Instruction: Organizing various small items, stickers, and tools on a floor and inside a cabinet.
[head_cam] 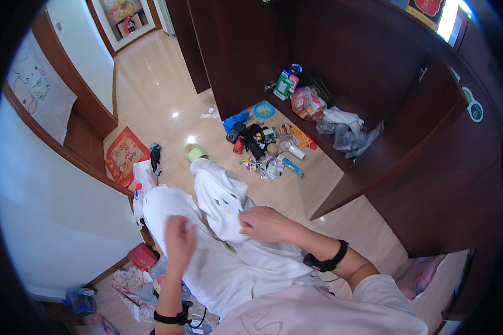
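My left hand (pixel 179 239), blurred by motion, hangs over my left thigh with its fingers partly curled. Nothing shows in it. Above the other leg of my white trousers (pixel 218 272) is my right hand (pixel 265 224), fingers curled in. Whether it pinches the cloth I cannot tell. Beyond my knees, a pile on the floor holds a blue cloth bundle (pixel 236 120), a red cylinder (pixel 238 145), a blue round plastic basket (pixel 264 110), a white cylinder (pixel 296 152), a blue tube-shaped pack (pixel 292 167) and orange packets (pixel 302 138).
A dark wooden cabinet with an open door (pixel 394 146) stands at the right. Inside lie a red-filled plastic bag (pixel 307 103), crumpled clear bags (pixel 348 130) and small boxes (pixel 282 87). A red mat (pixel 126 157), a red box (pixel 142 257) and floral cloth (pixel 128 281) lie at the left.
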Tool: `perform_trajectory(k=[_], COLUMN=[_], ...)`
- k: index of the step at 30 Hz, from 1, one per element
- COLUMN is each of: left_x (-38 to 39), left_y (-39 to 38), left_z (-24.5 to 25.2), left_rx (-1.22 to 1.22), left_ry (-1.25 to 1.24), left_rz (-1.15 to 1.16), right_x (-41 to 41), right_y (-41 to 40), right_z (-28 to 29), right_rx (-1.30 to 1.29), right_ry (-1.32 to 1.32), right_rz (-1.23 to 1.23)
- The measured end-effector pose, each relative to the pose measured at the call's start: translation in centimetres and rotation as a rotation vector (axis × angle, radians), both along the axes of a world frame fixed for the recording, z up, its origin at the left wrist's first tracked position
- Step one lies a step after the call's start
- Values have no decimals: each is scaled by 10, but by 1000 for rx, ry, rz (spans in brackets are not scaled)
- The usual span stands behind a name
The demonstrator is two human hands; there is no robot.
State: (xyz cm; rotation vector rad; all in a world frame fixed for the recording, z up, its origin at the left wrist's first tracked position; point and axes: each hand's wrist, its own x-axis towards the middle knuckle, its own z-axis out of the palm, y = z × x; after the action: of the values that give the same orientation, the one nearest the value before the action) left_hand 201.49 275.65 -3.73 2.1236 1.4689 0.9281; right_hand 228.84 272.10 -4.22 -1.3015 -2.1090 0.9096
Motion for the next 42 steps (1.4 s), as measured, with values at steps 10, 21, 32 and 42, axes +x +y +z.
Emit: perform_trajectory(k=[10,21,32,42], left_x=[-72,-67,-50,-69], left_y=[6,-21,4,48], left_z=[-2,0,33,83], left_rx=[-109,-685,-550,-351], left_ry=[-101,34,180,12], left_rz=[353,-223,-272,-143], right_x=[-142,-103,-24,52], right_y=[69,48,66,97], right_z=[-34,-49,86,82], right_rx=[161,-57,247,147], right_ry=[313,-299,154,253], right_rz=[-312,342,1,-325])
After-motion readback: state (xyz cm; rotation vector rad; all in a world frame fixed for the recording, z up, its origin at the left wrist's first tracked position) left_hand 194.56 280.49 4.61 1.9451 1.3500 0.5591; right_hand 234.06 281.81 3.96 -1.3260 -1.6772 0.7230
